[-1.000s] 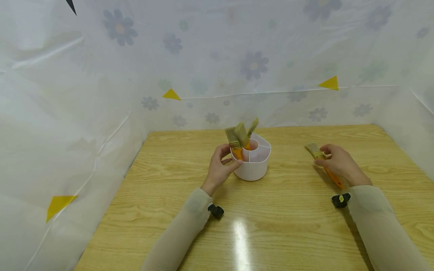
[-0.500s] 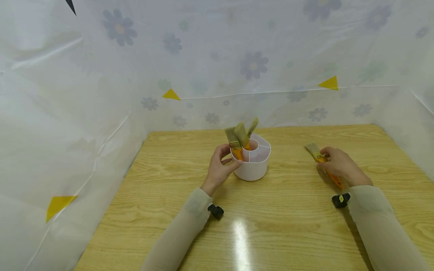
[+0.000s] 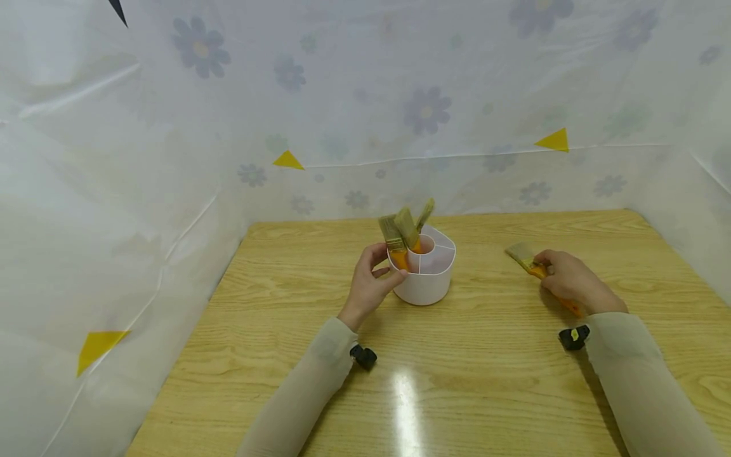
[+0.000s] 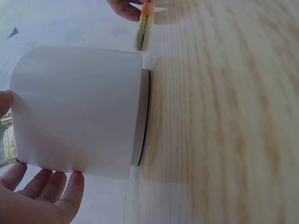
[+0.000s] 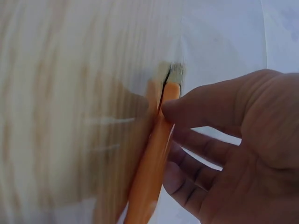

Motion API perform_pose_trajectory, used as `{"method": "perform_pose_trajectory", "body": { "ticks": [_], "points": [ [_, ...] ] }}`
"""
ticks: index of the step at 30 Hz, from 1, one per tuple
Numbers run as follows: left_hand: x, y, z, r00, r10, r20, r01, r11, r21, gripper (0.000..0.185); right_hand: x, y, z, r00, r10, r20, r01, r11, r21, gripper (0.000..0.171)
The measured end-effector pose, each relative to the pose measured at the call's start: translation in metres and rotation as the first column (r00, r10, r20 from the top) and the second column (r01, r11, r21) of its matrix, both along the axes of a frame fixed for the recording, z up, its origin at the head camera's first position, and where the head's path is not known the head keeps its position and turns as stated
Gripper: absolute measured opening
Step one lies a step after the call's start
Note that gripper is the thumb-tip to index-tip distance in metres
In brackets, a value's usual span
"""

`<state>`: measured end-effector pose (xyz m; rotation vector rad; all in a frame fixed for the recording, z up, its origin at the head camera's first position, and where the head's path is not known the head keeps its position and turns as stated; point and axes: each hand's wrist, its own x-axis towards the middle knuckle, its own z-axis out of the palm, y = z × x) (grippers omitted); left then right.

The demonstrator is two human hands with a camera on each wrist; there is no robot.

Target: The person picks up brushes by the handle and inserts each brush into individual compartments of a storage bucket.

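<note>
A white divided desk organizer (image 3: 424, 289) stands on the table, with three paintbrushes (image 3: 406, 227) upright in it, bristles up. My left hand (image 3: 374, 282) holds its left side, thumb at the front rim; in the left wrist view the fingertips (image 4: 73, 186) touch the white wall. To the right, my right hand (image 3: 577, 279) pinches the orange handle of another paintbrush (image 3: 535, 269) between thumb and fingers. That brush lies low along the wood, bristles pointing away and to the left. In the right wrist view the thumb presses the orange handle (image 5: 152, 172) near the bristle end.
The wood-grain table (image 3: 320, 279) meets a pale flowered plastic sheet (image 3: 360, 114) at the back, with more sheeting on both sides. Yellow triangles (image 3: 553, 140) mark the sheet. Each sleeve cuff carries a small black camera (image 3: 363, 357).
My right fingers have closed further on the paintbrush's handle, and its bristle end has shifted slightly left. My left hand and the organizer have stayed in place.
</note>
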<state>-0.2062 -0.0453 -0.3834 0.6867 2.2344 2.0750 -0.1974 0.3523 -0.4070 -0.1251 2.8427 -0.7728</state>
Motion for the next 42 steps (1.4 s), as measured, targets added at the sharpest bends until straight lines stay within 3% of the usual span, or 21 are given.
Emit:
{"method": "perform_pose_trajectory", "body": {
  "ticks": [13,19,32,42],
  "points": [
    [-0.001,0.0,-0.001,1.0,0.004,-0.007,-0.004,1.0,-0.005,0.059,0.003,-0.005,-0.001,0.999,0.035,-0.003,-0.036,0.998,-0.048,0.048],
    [-0.001,0.001,-0.002,1.0,0.004,-0.013,-0.004,1.0,-0.003,0.059,-0.001,-0.005,-0.003,0.999,0.032,0.017,-0.03,0.996,-0.078,0.06],
    [-0.001,0.001,-0.002,1.0,0.003,-0.022,-0.003,1.0,0.0,0.058,-0.01,-0.007,-0.005,0.995,0.089,-0.035,-0.087,0.995,0.044,0.066],
    [-0.002,0.001,-0.002,1.0,0.004,-0.023,-0.004,1.0,0.002,0.058,-0.012,-0.008,-0.008,0.992,0.109,-0.068,-0.105,0.993,0.058,0.06]
  ]
}}
